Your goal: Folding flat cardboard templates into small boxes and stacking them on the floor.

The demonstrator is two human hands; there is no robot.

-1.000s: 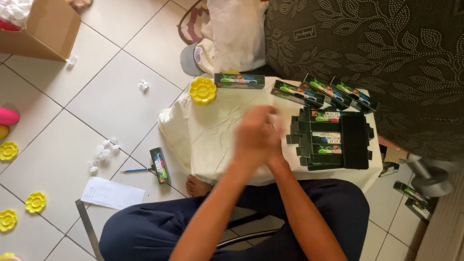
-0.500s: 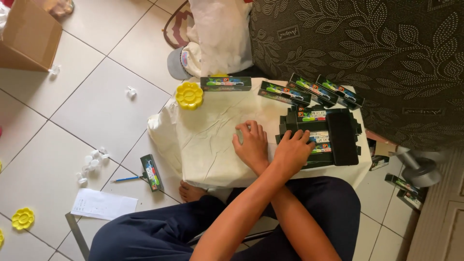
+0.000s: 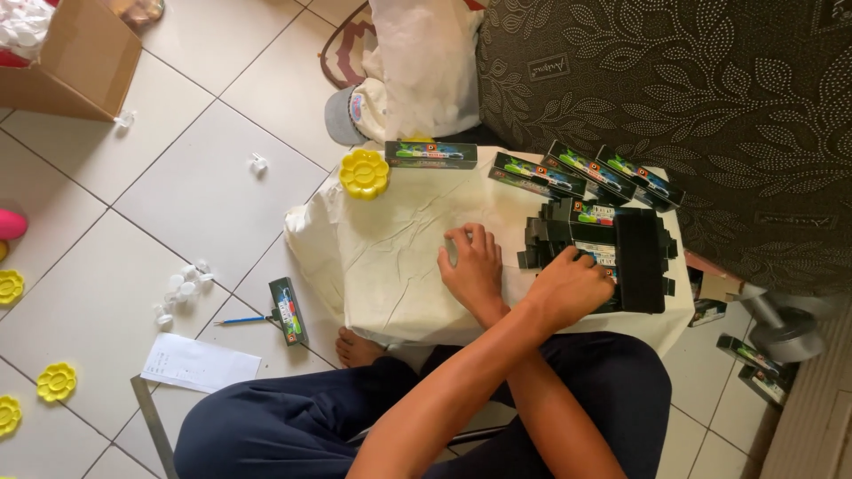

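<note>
**Inspector:** Packages first. Position and colour?

**Assistant:** A row of long black cardboard boxes with green-and-blue printed panels (image 3: 586, 173) lies along the far edge of the table draped in white cloth (image 3: 399, 266). One more such box (image 3: 430, 153) sits apart, beside a yellow flower-shaped plastic piece (image 3: 364, 173). Another (image 3: 287, 310) lies on the floor tiles near a white paper sheet (image 3: 200, 362).

**Inspector:** The item in hand?

**Assistant:** A stack of flat, unfolded black cartons with a coloured label on top (image 3: 621, 253), on the table's right side. The arms cross. The left hand (image 3: 577, 286) rests on the stack's near edge, fingers curled over it. The right hand (image 3: 470, 264) lies palm-down on the cloth, fingers slightly spread.

**Inspector:** Anything obscured?

**Assistant:** The left fingertips are hidden, so a firm grip cannot be confirmed. The brown cardboard box (image 3: 71, 53) is cut off at the frame's top left.
</note>
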